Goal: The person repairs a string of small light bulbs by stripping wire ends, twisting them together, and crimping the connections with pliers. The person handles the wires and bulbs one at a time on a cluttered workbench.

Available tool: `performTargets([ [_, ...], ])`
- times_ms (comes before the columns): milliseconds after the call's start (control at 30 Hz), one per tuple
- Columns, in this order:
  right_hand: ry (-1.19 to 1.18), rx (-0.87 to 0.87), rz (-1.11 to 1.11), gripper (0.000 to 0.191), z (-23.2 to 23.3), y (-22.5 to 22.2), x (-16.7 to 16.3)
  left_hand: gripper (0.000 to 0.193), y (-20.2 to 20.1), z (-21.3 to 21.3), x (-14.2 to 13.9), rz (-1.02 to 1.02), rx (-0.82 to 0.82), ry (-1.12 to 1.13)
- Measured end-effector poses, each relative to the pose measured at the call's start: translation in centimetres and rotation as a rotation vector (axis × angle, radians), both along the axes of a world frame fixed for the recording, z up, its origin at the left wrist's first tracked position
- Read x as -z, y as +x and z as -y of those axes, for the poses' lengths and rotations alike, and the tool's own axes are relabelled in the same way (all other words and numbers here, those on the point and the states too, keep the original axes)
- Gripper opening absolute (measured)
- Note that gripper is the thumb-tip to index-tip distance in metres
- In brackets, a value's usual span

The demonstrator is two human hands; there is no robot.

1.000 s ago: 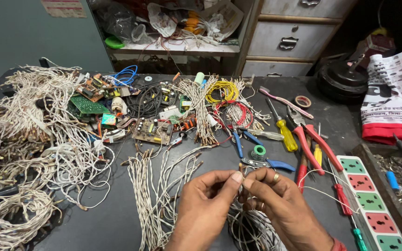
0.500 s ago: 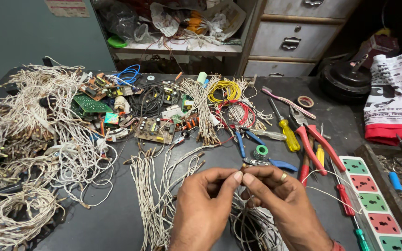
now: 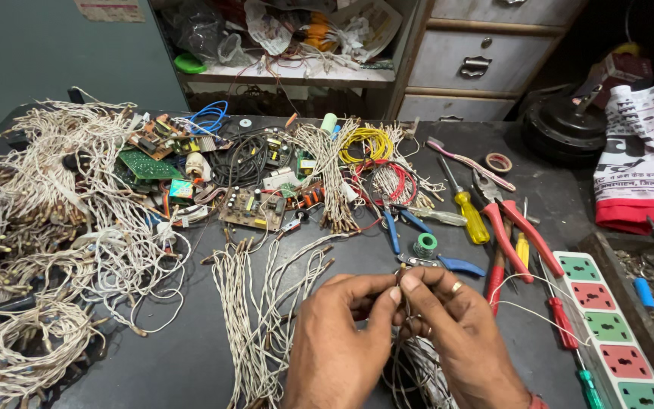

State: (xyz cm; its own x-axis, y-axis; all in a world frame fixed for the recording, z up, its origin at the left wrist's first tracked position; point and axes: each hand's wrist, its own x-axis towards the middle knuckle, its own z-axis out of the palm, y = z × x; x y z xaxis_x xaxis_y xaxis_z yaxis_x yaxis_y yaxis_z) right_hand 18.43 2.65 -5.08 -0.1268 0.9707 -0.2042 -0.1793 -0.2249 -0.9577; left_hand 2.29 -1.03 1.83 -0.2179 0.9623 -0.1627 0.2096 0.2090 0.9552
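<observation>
Two hands, left hand [image 3: 338,344], right hand [image 3: 456,333], pinching thin wire [image 3: 405,303] over cluttered dark table [image 3: 191,356]; drawers [image 3: 478,64] behind.

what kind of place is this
Most likely a small electronics or electrical repair bench. Bare circuit boards lie among bundles of thin white wire, with pliers and screwdrivers to the right. Both hands, left hand and right hand, pinch a thin wire between the fingers.

The worktop [image 3: 191,356] is dark and matt. Twisted white wire bundles [image 3: 266,303] look plastic-sheathed and dull. The pliers [image 3: 512,227] have glossy red plastic handles; the drawers [image 3: 486,57] are worn painted wood.
</observation>
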Motion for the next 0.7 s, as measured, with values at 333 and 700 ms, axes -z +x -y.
performTargets([
  [333,-0.071,0.032,-0.088,0.026,0.22,-0.42,0.33,0.015,0.48,0.37,0.05,-0.235,-0.065,0.242],
  [700,-0.198,0.046,-0.123,0.027,0.33,0.03,-0.25,0.020,0.44,0.26,-0.06,-0.184,-0.033,0.150],
])
